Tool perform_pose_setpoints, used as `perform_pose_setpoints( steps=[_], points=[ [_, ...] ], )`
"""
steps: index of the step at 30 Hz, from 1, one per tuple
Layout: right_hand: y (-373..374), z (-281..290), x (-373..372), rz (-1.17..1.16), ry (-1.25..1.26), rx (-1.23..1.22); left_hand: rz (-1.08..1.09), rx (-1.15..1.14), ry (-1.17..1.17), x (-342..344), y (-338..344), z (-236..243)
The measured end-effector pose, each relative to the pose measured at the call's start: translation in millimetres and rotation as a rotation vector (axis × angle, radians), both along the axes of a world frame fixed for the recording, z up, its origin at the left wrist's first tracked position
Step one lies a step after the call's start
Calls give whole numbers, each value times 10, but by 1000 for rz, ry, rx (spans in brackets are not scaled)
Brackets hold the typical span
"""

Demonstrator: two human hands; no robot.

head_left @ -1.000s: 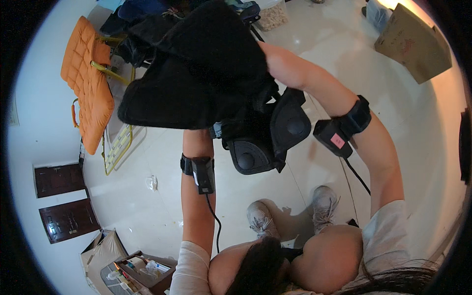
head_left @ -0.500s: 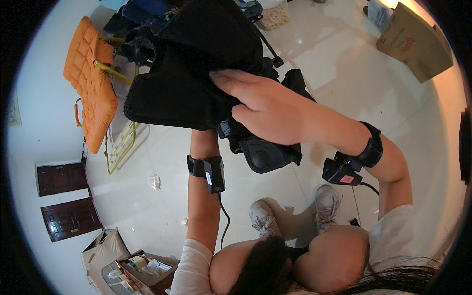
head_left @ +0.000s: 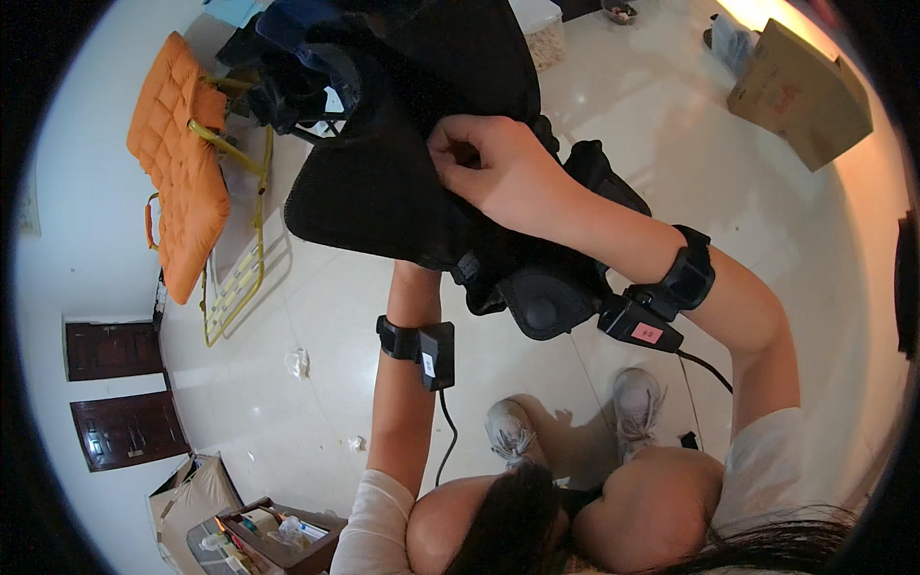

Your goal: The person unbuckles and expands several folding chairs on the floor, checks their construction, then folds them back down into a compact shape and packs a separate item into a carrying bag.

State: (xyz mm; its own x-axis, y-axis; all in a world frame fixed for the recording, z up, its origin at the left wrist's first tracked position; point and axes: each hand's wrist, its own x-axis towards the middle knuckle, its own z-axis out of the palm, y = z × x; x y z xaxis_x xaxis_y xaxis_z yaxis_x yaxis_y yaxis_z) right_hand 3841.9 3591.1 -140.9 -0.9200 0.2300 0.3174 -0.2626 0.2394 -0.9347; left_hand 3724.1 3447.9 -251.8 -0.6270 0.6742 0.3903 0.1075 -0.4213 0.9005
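Observation:
A bulky black fabric item, with broad flaps, straps and a rounded padded piece, hangs in front of me at upper centre. My right hand lies over its middle, thumb and fingers pinched on the black fabric. My left forearm rises underneath, and my left hand is hidden behind the item. A small black device is strapped to each forearm, with a cable trailing from it.
An orange padded folding chair stands at left. A cardboard box and plastic bag sit at upper right; a tub is behind the item. At lower left is a brown box of small items. My shoes stand on the tiled floor.
My right hand has come from behind the item's right side onto its front, then curled from extended fingers into a pinch. The item and my left forearm have shifted right.

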Motion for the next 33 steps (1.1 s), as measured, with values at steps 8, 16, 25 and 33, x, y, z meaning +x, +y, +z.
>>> perform_pose_setpoints(
  steps=[8,16,25,33],
  points=[
    [-90,-211,-148,189,226,360,13,-20,144,-94,-115,36],
    [-52,6,-99,437,-367,-307,-105,94,-333,-167,-171,134],
    [-15,9,-113,219,-9,-178,-78,44,-235,-99,-152,265],
    [-53,-179,-56,251,342,207,-50,14,-179,-70,-180,309]
  ],
)
